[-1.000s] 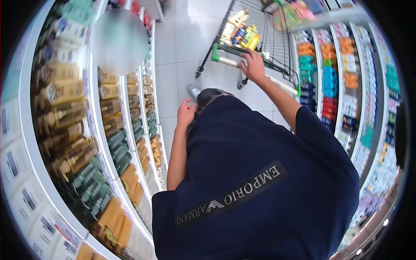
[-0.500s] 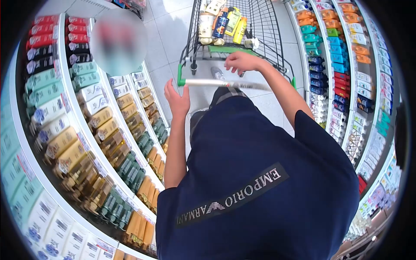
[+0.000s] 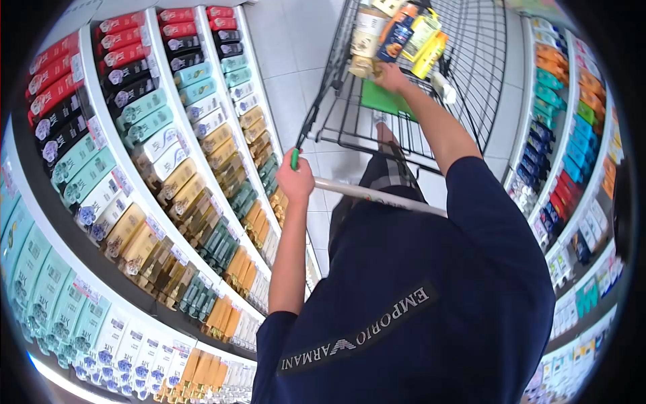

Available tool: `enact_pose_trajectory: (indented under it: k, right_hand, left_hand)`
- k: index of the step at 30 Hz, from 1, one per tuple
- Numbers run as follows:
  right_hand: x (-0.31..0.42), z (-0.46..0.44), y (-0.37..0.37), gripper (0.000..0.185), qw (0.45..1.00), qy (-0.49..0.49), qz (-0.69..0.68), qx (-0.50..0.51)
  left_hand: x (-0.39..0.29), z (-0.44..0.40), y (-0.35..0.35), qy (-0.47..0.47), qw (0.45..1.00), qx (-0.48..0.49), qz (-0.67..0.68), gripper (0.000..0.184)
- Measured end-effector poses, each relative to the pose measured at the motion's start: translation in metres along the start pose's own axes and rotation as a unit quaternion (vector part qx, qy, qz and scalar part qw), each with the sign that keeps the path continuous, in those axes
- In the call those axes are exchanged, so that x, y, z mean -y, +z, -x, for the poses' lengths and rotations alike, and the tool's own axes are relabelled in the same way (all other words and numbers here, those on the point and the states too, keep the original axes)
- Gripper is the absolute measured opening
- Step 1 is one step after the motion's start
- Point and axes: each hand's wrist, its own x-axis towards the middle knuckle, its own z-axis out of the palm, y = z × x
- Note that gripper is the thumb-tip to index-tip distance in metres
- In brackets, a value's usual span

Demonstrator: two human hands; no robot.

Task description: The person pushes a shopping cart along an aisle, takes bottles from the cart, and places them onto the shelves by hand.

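My left hand [image 3: 295, 178] is closed round the green-tipped left corner of the shopping cart handle [image 3: 363, 192]. Inside the wire cart [image 3: 471, 81], my right hand [image 3: 390, 77] reaches down at the lower ends of the bottles. It is nearest a dark blue bottle [image 3: 396, 42] and a cream bottle with a gold cap [image 3: 365, 34]. Its fingertips are partly hidden, so a grip cannot be made out. To its right lie a yellow-green pack [image 3: 421, 37], a yellow bottle [image 3: 431, 56] and a white item [image 3: 443, 88].
Shelves of bottles in red, black, mint, white and gold [image 3: 145, 108] rise along my left. Another stocked shelf [image 3: 572, 135] runs on the right. Between them is a tiled floor [image 3: 289, 40]. A green panel [image 3: 387, 99] sits at the cart's near end.
My left hand has closed on the handle's corner. My right hand has gone from above the handle forward into the cart, beside the bottles. The view and cart have shifted.
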Motion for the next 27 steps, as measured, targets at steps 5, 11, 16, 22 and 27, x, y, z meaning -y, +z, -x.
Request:
enact_pose_trajectory:
  k: [5, 11, 16, 22, 27]
  right_hand:
    - [0.023, 0.006, 0.013, 0.071, 0.993, 0.105, 0.03, 0.042]
    - [-0.001, -0.011, 0.013, 0.071, 0.998, 0.036, 0.039, 0.02]
    - [-0.001, 0.008, -0.014, 0.067, 0.999, -0.001, 0.026, -0.028]
    - [0.02, 0.055, -0.082, 0.063, 0.967, 0.118, -0.222, 0.038]
    - [0.084, 0.159, -0.172, 0.056, 0.945, 0.12, -0.3, 0.059]
  left_hand:
    - [-0.001, 0.005, -0.003, -0.035, 0.999, 0.02, 0.018, 0.028]
    - [0.0, 0.003, -0.002, 0.033, 0.999, -0.003, 0.041, 0.036]
    - [0.004, -0.004, -0.001, 0.042, 0.999, 0.003, 0.019, 0.035]
    - [-0.008, -0.018, 0.001, 0.05, 0.999, 0.003, -0.02, 0.031]
    - [-0.025, -0.031, -0.007, 0.019, 0.998, 0.048, -0.037, 0.031]
